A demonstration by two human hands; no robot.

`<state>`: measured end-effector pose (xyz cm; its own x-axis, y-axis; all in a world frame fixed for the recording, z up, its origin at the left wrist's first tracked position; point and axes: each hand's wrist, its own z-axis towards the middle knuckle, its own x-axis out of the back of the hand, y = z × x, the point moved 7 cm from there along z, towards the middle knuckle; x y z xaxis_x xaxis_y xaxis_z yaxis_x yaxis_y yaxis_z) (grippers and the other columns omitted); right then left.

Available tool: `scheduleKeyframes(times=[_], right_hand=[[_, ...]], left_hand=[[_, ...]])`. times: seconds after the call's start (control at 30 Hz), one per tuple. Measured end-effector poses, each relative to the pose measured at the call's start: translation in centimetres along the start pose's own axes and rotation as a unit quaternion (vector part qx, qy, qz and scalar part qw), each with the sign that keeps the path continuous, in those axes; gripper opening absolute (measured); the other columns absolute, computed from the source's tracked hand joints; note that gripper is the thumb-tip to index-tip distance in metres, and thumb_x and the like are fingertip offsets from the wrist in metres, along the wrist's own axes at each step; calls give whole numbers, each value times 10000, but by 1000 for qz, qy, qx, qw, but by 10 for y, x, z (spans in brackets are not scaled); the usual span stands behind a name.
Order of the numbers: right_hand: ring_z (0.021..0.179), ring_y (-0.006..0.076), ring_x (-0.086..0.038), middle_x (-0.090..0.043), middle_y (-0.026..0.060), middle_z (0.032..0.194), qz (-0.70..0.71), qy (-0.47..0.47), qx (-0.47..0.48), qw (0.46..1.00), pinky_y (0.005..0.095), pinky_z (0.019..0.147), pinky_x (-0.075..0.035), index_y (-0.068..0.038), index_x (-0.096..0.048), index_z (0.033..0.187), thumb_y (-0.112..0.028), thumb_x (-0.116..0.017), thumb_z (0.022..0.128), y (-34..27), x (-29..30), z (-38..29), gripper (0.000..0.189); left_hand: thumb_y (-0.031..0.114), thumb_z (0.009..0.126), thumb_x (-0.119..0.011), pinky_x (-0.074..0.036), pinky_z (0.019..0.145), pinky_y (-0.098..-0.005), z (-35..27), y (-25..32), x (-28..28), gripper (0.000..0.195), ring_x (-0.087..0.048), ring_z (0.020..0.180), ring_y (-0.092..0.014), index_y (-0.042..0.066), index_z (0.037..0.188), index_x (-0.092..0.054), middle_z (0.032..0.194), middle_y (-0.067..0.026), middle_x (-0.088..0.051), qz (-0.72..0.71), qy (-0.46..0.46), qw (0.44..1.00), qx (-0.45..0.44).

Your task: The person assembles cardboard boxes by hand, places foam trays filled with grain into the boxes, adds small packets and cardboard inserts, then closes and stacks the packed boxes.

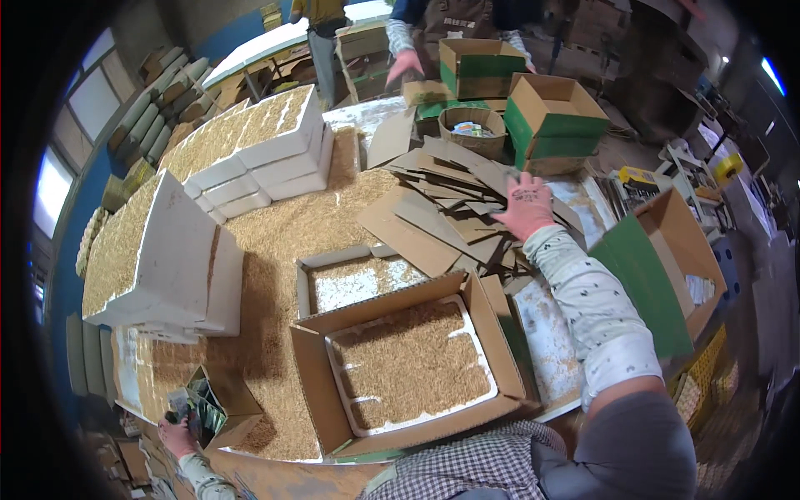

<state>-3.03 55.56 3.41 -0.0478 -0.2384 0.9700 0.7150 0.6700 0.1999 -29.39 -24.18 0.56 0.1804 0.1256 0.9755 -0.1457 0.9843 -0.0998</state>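
Note:
My right hand (530,205), in a pink glove, reaches over a heap of flat cardboard pieces (437,215). Its fingers are spread at the heap's right side, and no piece is plainly gripped. At the lower left, my left hand (177,436), also gloved in pink, is at the mouth of a small cardboard box (236,400) of shiny packets (206,414). Its fingers touch the packets; whether they grip one is unclear. Directly before me stands an open cardboard carton (322,390). Inside it sits a white foam tray (431,415) filled with tan, grain-like loose material (412,365).
Filled white foam boxes (287,162) are stacked at left, with a foam panel (169,250) nearer. Loose material (300,231) covers much of the table. Green-brown cartons (556,125) and a round container (472,140) stand behind; another carton (656,275) is at right. A co-worker's gloved hand (405,65) is opposite.

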Motion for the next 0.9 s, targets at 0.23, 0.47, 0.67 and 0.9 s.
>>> scheduleKeyframes(times=[0.23,0.47,0.67,0.9], right_hand=[[861,257,-593,-591,91,942,52,140,19,989,349,726,-492,-95,-607,852,-348,-649,715,-1,30,50,291],[861,199,-584,-592,107,1051,461,246,42,852,297,766,-474,-40,-406,1302,-47,-567,822,90,102,11,506],[973,167,-544,-569,104,1110,648,166,62,741,275,855,-425,4,-482,1221,-2,-602,793,23,144,-99,444],[984,246,-584,-607,144,1055,145,-144,325,923,317,857,-438,-26,-537,1146,-336,-640,738,-90,96,-216,522]], left_hand=[[276,732,-662,-464,719,-388,35,-55,15,382,-608,801,-318,-10,980,-609,857,-180,-638,-217,15,976,-18],[160,756,-627,-471,717,-385,-57,144,154,227,-588,729,-302,-1,916,-613,797,-146,-621,-550,200,804,-104],[178,574,-720,-391,864,-396,-259,337,205,488,-537,902,-245,111,1040,-592,857,-61,-585,-283,141,724,-613],[257,649,-728,-420,820,-373,-269,360,209,517,-548,914,-278,99,1113,-560,967,-106,-576,-281,17,739,-612]])
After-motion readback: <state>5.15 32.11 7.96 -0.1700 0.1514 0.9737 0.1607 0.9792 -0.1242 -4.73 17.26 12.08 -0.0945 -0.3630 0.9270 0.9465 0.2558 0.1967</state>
